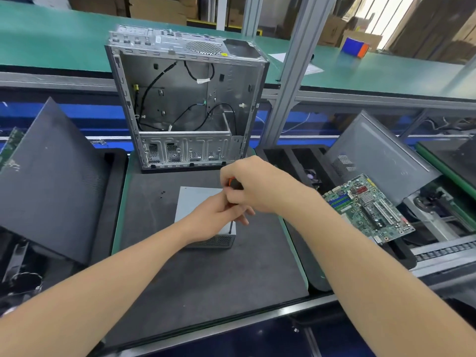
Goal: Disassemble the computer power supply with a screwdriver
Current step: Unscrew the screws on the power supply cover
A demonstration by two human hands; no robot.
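A grey metal power supply (192,202) lies flat on the dark work mat (201,274), its meshed side facing me. A screwdriver (231,182) with an orange and black handle stands upright over the supply's near right corner, its thin shaft reaching down to the top face. My right hand (253,186) grips the handle from above. My left hand (219,217) lies on top of the supply and its fingers curl round the lower handle and shaft. The screw under the tip is hidden.
An empty computer case (185,104) with loose black cables stands open at the mat's far edge. Dark side panels lean at the left (51,176) and right (381,155). A green motherboard (368,207) lies to the right. Two small screws (161,194) sit on the mat.
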